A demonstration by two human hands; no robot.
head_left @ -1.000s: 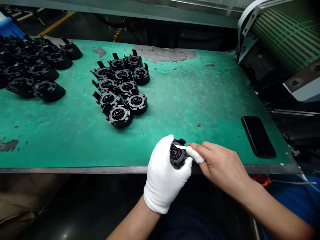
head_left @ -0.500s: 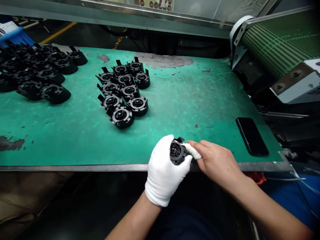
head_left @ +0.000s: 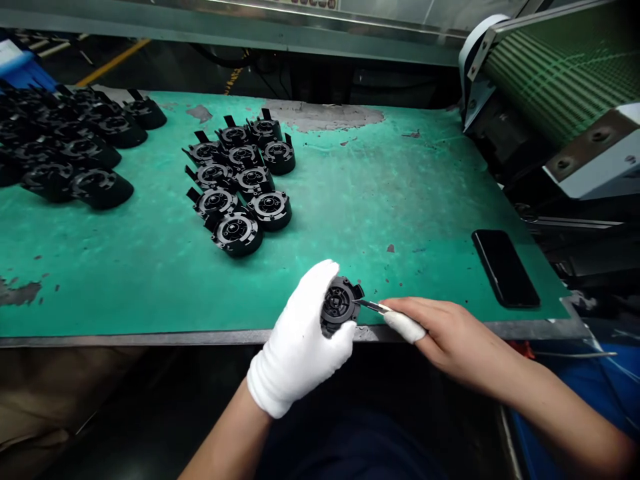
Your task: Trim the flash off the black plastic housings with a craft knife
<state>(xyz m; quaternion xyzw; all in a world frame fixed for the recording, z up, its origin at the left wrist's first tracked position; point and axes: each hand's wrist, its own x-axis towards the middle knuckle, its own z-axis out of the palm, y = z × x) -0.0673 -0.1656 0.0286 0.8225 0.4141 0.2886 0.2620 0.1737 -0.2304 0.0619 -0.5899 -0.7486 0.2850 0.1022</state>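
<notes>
Gloved in white, my left hand point(head_left: 299, 337) is closed around a round black plastic part point(head_left: 338, 302), thumb and fingers on its edge. The part's ribbed face is turned up, just above the table's front edge. My right hand point(head_left: 445, 331) is bare apart from a white cover on the thumb. It pinches a slim knife point(head_left: 371, 305) whose thin dark tip reaches the part's right rim. Most of the knife's handle is hidden in my fingers. Beyond my hands, a cluster of similar black parts point(head_left: 235, 230) stands on the green table point(head_left: 350, 200).
A larger group of black parts point(head_left: 103, 187) stands at the left. A black phone point(head_left: 506, 268) lies at the right. A green conveyor belt point(head_left: 550, 73) slopes over the right back corner. Behind the left group is a blue bin point(head_left: 25, 70).
My left hand and the part have shifted left. My right hand has drawn slightly right and lower, so the knife now shows between it and the part. The view has shifted slightly.
</notes>
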